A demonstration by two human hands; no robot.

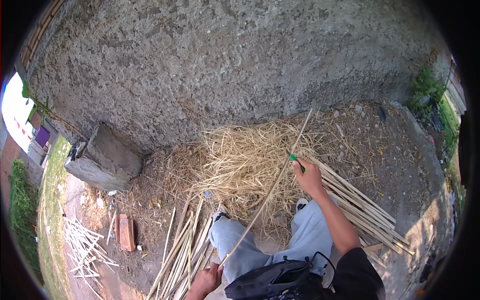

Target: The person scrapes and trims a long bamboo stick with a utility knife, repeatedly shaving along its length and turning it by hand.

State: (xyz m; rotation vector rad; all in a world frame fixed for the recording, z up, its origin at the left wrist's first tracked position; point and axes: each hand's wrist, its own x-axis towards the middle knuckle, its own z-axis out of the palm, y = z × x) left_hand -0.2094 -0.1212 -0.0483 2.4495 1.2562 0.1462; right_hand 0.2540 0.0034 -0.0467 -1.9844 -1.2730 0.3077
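Observation:
A long thin strip of wood or bamboo (262,206) runs diagonally from the lower left up toward the wall. My left hand (206,281) is closed around its lower end, beside my left leg. My right hand (308,177) grips a green-handled tool (297,162), whose blade end rests against the upper part of the strip. Beneath the strip, between my feet and the wall, lies a wide heap of pale shavings (245,162). Bundles of strips lie on the ground on both sides of me, one at the right (360,207) and one at the left (182,250).
A rough grey wall (225,65) stands close in front. At the left are a concrete block (107,160), a reddish brick (125,232) and a scattered pile of pale sticks (85,250). A black bag (270,280) lies on my lap. Green plants (425,92) grow at the right.

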